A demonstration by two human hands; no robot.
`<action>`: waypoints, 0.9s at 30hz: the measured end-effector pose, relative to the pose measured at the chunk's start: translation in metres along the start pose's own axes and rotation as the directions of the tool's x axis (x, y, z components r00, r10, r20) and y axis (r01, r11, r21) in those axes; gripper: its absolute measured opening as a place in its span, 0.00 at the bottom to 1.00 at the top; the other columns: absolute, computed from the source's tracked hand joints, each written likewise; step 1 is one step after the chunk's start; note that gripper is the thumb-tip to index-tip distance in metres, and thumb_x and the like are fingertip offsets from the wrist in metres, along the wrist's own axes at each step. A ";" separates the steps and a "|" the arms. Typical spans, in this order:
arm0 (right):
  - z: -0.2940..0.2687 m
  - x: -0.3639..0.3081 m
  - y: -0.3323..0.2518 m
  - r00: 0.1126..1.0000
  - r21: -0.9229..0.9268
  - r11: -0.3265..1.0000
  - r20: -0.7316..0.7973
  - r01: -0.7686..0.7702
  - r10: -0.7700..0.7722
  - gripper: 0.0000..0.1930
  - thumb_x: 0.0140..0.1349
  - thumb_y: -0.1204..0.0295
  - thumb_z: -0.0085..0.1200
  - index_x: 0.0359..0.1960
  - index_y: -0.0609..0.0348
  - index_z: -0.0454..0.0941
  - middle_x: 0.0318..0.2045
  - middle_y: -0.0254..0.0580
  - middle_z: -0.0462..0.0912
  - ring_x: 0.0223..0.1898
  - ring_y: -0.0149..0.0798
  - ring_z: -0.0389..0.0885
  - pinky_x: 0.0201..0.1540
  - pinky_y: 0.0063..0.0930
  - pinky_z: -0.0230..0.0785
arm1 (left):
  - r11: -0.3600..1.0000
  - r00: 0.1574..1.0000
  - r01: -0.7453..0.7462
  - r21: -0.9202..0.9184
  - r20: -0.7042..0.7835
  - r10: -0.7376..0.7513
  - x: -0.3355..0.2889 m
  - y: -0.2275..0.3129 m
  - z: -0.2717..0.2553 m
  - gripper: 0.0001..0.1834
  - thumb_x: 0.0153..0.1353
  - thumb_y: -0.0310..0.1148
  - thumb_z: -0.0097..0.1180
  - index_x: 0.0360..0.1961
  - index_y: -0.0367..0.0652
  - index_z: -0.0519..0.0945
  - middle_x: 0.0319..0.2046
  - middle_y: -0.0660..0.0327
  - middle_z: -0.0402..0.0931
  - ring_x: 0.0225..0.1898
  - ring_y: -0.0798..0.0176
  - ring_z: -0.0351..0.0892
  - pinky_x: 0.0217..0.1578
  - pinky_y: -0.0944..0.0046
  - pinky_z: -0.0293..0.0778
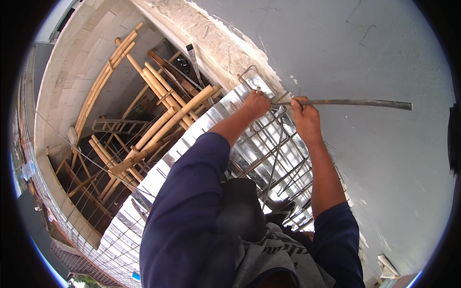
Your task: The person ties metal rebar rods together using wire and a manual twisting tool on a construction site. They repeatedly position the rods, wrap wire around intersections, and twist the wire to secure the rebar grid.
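Observation:
My right hand [306, 116] is wrapped round a long dark metal bar [360, 102], which reaches out to the right across the grey wall. The bar's thinner end runs left toward my left hand [258, 104]. That hand is closed at the top of the steel reinforcement, and its grip is hidden by the fingers. A bent rebar loop [247, 72] rises just beyond the left hand. Below both hands, a rebar mesh [271, 151] lies over shiny metal decking [235, 158].
To the left, an opening holds bamboo scaffolding [158, 132] and a ladder [120, 126], with a pale block wall [98, 62] behind. A grey wall [394, 158] stands close on the right. Rough broken masonry [211, 31] edges it. More rebar grid [120, 247] extends to the lower left.

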State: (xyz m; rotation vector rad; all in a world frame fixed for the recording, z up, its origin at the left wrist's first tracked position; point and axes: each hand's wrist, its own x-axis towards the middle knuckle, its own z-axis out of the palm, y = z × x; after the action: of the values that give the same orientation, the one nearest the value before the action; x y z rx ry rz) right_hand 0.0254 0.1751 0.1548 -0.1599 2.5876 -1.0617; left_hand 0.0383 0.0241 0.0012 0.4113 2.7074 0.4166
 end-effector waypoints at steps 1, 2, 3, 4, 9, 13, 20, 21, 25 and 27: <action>0.000 0.001 -0.001 1.000 -0.010 1.000 0.006 0.005 -0.005 0.13 0.66 0.63 0.48 0.40 0.60 0.75 0.31 0.54 0.80 0.35 0.52 0.79 0.40 0.38 0.69 | 1.000 1.000 0.006 -0.018 -0.008 -0.006 -0.001 -0.001 0.000 0.12 0.60 0.35 0.47 0.38 0.50 0.82 0.36 0.63 0.81 0.49 0.59 0.72 0.50 0.54 0.63; 0.000 0.002 -0.001 1.000 -0.020 1.000 0.012 0.011 -0.010 0.13 0.66 0.63 0.48 0.40 0.60 0.75 0.30 0.53 0.80 0.35 0.52 0.79 0.40 0.38 0.69 | 1.000 1.000 0.006 -0.009 -0.002 -0.006 -0.001 -0.002 0.001 0.12 0.60 0.35 0.47 0.38 0.50 0.82 0.36 0.63 0.81 0.49 0.60 0.72 0.50 0.54 0.63; 0.000 0.002 -0.002 1.000 -0.036 0.999 0.013 0.015 -0.014 0.13 0.66 0.62 0.48 0.40 0.60 0.75 0.30 0.53 0.80 0.35 0.52 0.79 0.40 0.38 0.69 | 1.000 1.000 0.007 0.000 0.003 -0.007 -0.002 -0.002 0.001 0.11 0.60 0.35 0.47 0.38 0.50 0.82 0.36 0.63 0.81 0.49 0.60 0.72 0.50 0.54 0.63; -0.001 0.003 -0.003 1.000 -0.052 0.998 0.015 0.020 -0.020 0.13 0.66 0.62 0.48 0.40 0.59 0.75 0.30 0.53 0.80 0.35 0.52 0.79 0.40 0.39 0.69 | 1.000 1.000 0.010 0.011 0.008 -0.010 -0.002 -0.004 0.002 0.11 0.60 0.36 0.47 0.38 0.50 0.82 0.36 0.64 0.80 0.49 0.60 0.72 0.50 0.54 0.63; 0.002 -0.003 -0.004 0.997 -0.075 0.995 -0.041 0.057 -0.061 0.13 0.66 0.62 0.48 0.39 0.59 0.76 0.28 0.51 0.80 0.33 0.52 0.80 0.38 0.40 0.69 | 1.000 1.000 -0.002 -0.022 0.015 0.002 -0.011 0.004 -0.008 0.14 0.61 0.33 0.44 0.40 0.49 0.82 0.41 0.61 0.79 0.52 0.60 0.72 0.53 0.54 0.61; 0.006 -0.004 -0.009 0.998 -0.120 0.992 -0.029 0.048 -0.051 0.13 0.66 0.62 0.48 0.39 0.59 0.76 0.27 0.49 0.80 0.30 0.49 0.79 0.36 0.39 0.69 | 0.999 0.999 0.040 -0.033 -0.027 -0.041 -0.011 0.008 -0.005 0.15 0.62 0.31 0.42 0.42 0.46 0.82 0.46 0.60 0.77 0.54 0.59 0.70 0.56 0.54 0.60; 0.008 -0.004 -0.001 0.999 -0.056 0.997 -0.017 0.048 -0.049 0.12 0.66 0.63 0.48 0.40 0.59 0.75 0.26 0.47 0.79 0.27 0.43 0.78 0.35 0.36 0.68 | 0.997 0.999 0.052 -0.052 0.001 -0.052 -0.002 0.003 0.005 0.14 0.61 0.32 0.45 0.42 0.46 0.82 0.49 0.62 0.75 0.55 0.59 0.68 0.56 0.55 0.60; 0.007 -0.005 -0.002 0.999 -0.057 0.997 -0.016 0.043 -0.044 0.12 0.66 0.63 0.48 0.40 0.59 0.75 0.26 0.47 0.79 0.27 0.42 0.78 0.35 0.36 0.68 | 0.998 0.999 0.048 -0.047 0.003 -0.048 -0.002 0.004 0.005 0.14 0.61 0.32 0.45 0.42 0.46 0.82 0.49 0.62 0.75 0.55 0.59 0.68 0.56 0.55 0.60; 0.007 -0.005 -0.005 0.997 -0.036 0.997 -0.019 0.075 -0.076 0.13 0.67 0.63 0.49 0.37 0.62 0.75 0.23 0.37 0.75 0.24 0.31 0.71 0.30 0.27 0.67 | 0.999 0.999 0.036 0.019 -0.028 -0.035 -0.001 0.003 0.010 0.14 0.61 0.33 0.46 0.41 0.47 0.83 0.46 0.62 0.76 0.54 0.59 0.69 0.54 0.57 0.61; 0.007 -0.004 -0.002 0.997 -0.025 0.997 -0.020 0.078 -0.078 0.13 0.67 0.63 0.49 0.37 0.62 0.75 0.23 0.37 0.75 0.24 0.31 0.71 0.30 0.27 0.67 | 0.999 0.999 0.043 0.025 0.004 -0.043 0.000 0.001 0.010 0.14 0.62 0.34 0.46 0.41 0.47 0.83 0.47 0.63 0.77 0.54 0.59 0.69 0.54 0.57 0.61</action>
State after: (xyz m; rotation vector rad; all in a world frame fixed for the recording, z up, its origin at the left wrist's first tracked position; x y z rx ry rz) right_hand 0.0313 0.1693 0.1524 -0.2591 2.6331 -1.0652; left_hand 0.0423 0.0279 -0.0074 0.3594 2.7146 0.3694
